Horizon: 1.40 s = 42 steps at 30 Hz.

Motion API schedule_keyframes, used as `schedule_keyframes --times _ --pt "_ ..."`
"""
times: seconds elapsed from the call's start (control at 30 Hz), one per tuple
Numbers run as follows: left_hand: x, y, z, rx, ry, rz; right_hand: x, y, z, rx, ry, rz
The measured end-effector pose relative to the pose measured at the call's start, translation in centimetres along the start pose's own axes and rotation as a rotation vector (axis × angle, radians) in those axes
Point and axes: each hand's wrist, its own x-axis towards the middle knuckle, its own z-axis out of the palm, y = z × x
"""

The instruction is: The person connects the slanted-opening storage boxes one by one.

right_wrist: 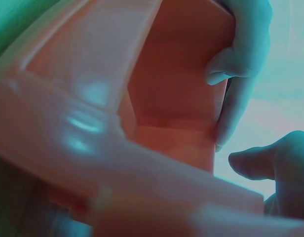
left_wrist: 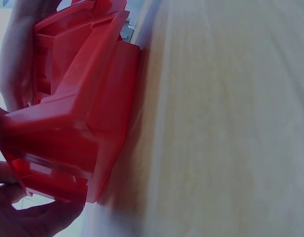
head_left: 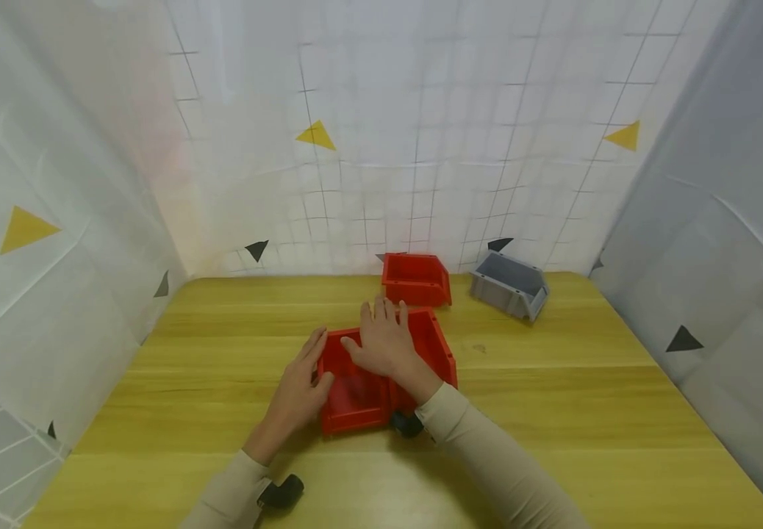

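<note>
Two red plastic storage bins stand side by side on the table, a left bin (head_left: 355, 422) and a right bin (head_left: 444, 349). My left hand (head_left: 298, 393) holds the left bin's outer side wall, its thumb over the rim and fingers along the outside. In the right wrist view, that thumb (right_wrist: 222, 74) reaches over the bin's edge. My right hand (head_left: 384, 342) spreads above the bins, fingers extended toward their back edges, hiding part of the join between them. Whether its fingertips touch the back walls, I cannot tell.
Behind the pair, another red bin (head_left: 416, 294) stands near the table's back edge. To its right is a grey bin (head_left: 497, 292), turned at an angle. White sheeting (head_left: 368, 184) with grid lines and triangles rises behind the wooden table (head_left: 553, 441).
</note>
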Motion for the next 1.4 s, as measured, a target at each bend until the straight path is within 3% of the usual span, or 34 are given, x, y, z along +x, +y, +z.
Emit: schedule_keyframes --times 1.4 --pt "-0.02 0.05 -0.03 -0.009 -0.008 -0.018 0.13 -0.01 0.66 -0.017 0.009 0.017"
